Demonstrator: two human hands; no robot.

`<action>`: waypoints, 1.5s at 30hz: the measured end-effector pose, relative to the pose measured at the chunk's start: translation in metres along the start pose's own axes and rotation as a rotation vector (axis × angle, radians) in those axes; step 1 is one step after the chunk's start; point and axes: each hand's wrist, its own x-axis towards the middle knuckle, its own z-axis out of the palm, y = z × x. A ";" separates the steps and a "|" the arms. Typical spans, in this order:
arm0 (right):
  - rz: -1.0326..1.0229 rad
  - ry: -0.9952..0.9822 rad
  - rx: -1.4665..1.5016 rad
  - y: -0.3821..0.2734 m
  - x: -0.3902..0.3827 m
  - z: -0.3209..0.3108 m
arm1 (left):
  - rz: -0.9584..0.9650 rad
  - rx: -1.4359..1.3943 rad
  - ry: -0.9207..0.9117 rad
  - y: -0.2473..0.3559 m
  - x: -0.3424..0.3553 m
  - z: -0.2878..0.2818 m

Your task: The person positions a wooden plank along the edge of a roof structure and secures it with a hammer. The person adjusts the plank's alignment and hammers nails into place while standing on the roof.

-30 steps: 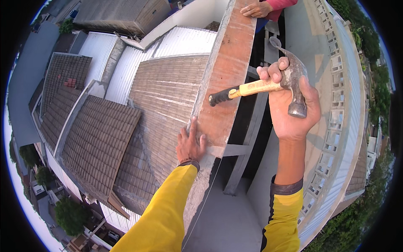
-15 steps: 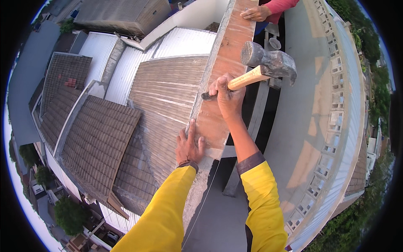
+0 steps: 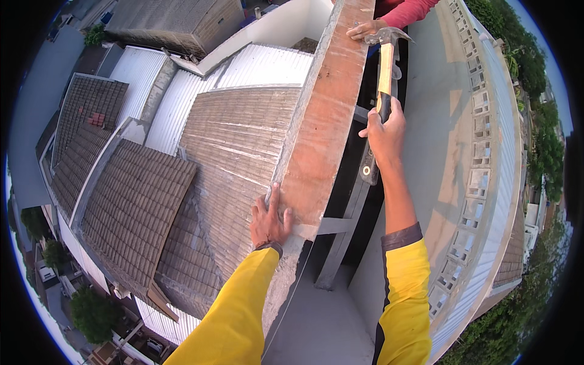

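My right hand (image 3: 388, 131) is closed around the black grip of a claw hammer (image 3: 385, 70) with a yellow shaft. The hammer stands out over the gap to the right of a reddish-brown board (image 3: 316, 134), its metal head pointing to the far side. My left hand (image 3: 269, 222) lies with spread fingers on the near left corner of this board, beside its rough concrete edge. At the far end another person's hand (image 3: 367, 29) rests on the board, close to the hammer head.
Wooden supports (image 3: 337, 249) stand below the board's right side. Tiled roofs (image 3: 131, 213) and white corrugated sheets (image 3: 258, 67) lie lower to the left. On the right runs a grey wall (image 3: 426, 128) with a row of hollow blocks (image 3: 480, 152). A thin string (image 3: 289, 301) crosses near me.
My right hand has swung the hammer from above the board out to the right, and its head now points away from me. My left hand stays at the board's corner.
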 end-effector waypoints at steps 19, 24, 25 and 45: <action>-0.070 0.055 -0.330 -0.015 0.112 0.038 | -0.021 -0.034 -0.030 -0.004 0.002 0.001; -0.016 0.058 -0.408 -0.014 0.135 0.042 | -0.015 -0.039 -0.045 -0.001 0.002 0.001; 0.033 0.031 -0.444 -0.015 0.136 0.044 | -0.021 -0.034 -0.054 -0.002 0.002 0.001; 0.053 -0.053 -0.362 -0.027 0.154 0.033 | -0.061 -0.047 -0.105 0.000 0.001 -0.002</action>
